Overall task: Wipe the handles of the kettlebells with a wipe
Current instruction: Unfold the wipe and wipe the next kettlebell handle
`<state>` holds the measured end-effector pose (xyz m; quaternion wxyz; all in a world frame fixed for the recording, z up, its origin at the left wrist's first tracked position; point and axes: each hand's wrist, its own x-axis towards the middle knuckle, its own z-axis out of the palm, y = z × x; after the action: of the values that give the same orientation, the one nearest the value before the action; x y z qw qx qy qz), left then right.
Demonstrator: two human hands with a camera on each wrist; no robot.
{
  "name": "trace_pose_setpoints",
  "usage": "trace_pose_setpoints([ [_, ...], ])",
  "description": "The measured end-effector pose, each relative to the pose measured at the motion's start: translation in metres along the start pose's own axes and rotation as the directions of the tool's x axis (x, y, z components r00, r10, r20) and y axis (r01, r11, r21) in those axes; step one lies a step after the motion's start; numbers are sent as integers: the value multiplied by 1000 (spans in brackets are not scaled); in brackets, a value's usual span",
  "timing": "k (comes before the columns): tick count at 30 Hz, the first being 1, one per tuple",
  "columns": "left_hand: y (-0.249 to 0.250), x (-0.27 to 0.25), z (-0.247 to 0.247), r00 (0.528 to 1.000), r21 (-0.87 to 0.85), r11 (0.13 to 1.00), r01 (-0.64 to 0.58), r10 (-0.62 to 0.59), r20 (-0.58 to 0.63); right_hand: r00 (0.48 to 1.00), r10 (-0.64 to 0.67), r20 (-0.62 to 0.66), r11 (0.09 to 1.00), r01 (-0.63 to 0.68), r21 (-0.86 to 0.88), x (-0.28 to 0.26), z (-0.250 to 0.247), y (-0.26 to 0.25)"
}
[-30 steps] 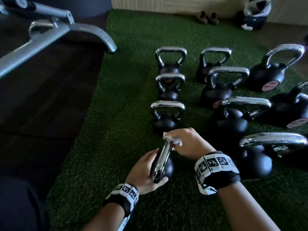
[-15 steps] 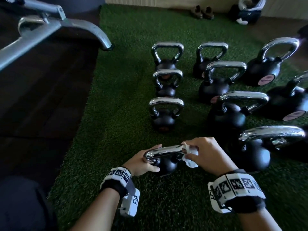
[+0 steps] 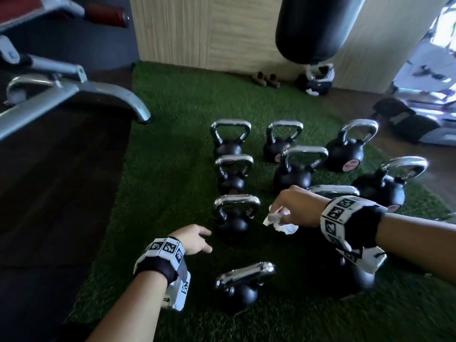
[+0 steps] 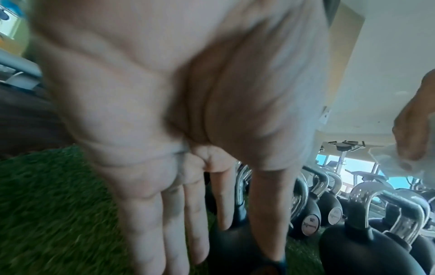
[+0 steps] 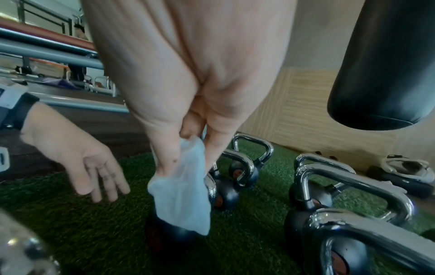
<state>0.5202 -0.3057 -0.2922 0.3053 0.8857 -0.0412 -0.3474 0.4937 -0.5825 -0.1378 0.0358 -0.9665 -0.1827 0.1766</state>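
My right hand (image 3: 299,207) pinches the wipe (image 3: 280,222) at centre frame, ready for the next kettlebell (image 3: 233,218) just left of it. My left hand (image 3: 195,239), fingers spread and empty, reaches to steady it.

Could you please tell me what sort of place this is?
Most likely a gym: rows of kettlebells stand on green turf, a punching bag hangs above, and an exercise machine's metal frame stands alongside.

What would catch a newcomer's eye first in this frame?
The kettlebells with chrome handles, standing in rows on the green turf. Next, the right hand pinching a crumpled white wipe above them, and the open left hand reaching toward the second kettlebell in the left row. A black punching bag hangs at the back.
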Motion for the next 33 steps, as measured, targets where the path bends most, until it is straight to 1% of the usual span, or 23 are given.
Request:
trace_pose_setpoints([
  [1, 4, 1, -5, 1000, 29, 1000, 12, -12, -14, 999, 10, -39, 1000, -10, 3, 4, -3, 0],
  [3, 12, 5, -12, 999, 72, 997, 32, -30, -38, 986, 34, -161, 999, -28, 35, 8, -4, -3],
  [5, 20, 11, -16, 998, 72, 996, 51, -47, -51, 957, 81, -279, 989, -41, 145, 10, 0, -3],
  [7, 22, 21, -16, 997, 52, 997, 62, -60, -49, 936, 123, -329, 970, -43, 241, 13, 8, -1],
  [10, 12, 41, -8, 995, -9, 996, 93, -94, -43, 914, 149, -377, 938, -10, 345, 20, 26, 8],
  [12, 6, 52, -1, 992, -46, 991, 123, -124, -34, 878, 181, -443, 918, 11, 397, 26, 38, 17],
  [14, 1, 63, 4, 992, -94, 987, 127, -126, 12, 837, 203, -508, 903, 41, 427, 34, 50, 23],
  [17, -14, 97, 13, 991, -184, 974, 134, -127, 48, 743, 226, -629, 885, 113, 451, 50, 66, 30],
  [19, -5, 97, 8, 989, -208, 967, 148, -143, 41, 678, 258, -688, 877, 135, 462, 61, 72, 28],
  [21, 11, 87, 2, 989, -197, 969, 147, -145, 23, 632, 241, -737, 885, 169, 434, 71, 77, 24],
  [23, 21, 85, 2, 993, -182, 976, 118, -118, 10, 600, 173, -781, 897, 232, 377, 80, 83, 21],
  [26, 28, 83, 11, 994, -240, 969, 55, -76, -79, 575, 100, -812, 900, 297, 320, 94, 91, 21],
  [29, 34, 76, 22, 971, -241, 969, 49, -103, -216, 557, 56, -829, 892, 345, 292, 106, 97, 20],
  [31, 33, 76, 26, 961, -256, 966, 37, -105, -256, 569, 9, -822, 899, 355, 255, 112, 99, 15],
  [33, 30, 78, 28, 960, -275, 961, 38, -112, -257, 610, 4, -792, 890, 359, 281, 119, 102, 8],
])
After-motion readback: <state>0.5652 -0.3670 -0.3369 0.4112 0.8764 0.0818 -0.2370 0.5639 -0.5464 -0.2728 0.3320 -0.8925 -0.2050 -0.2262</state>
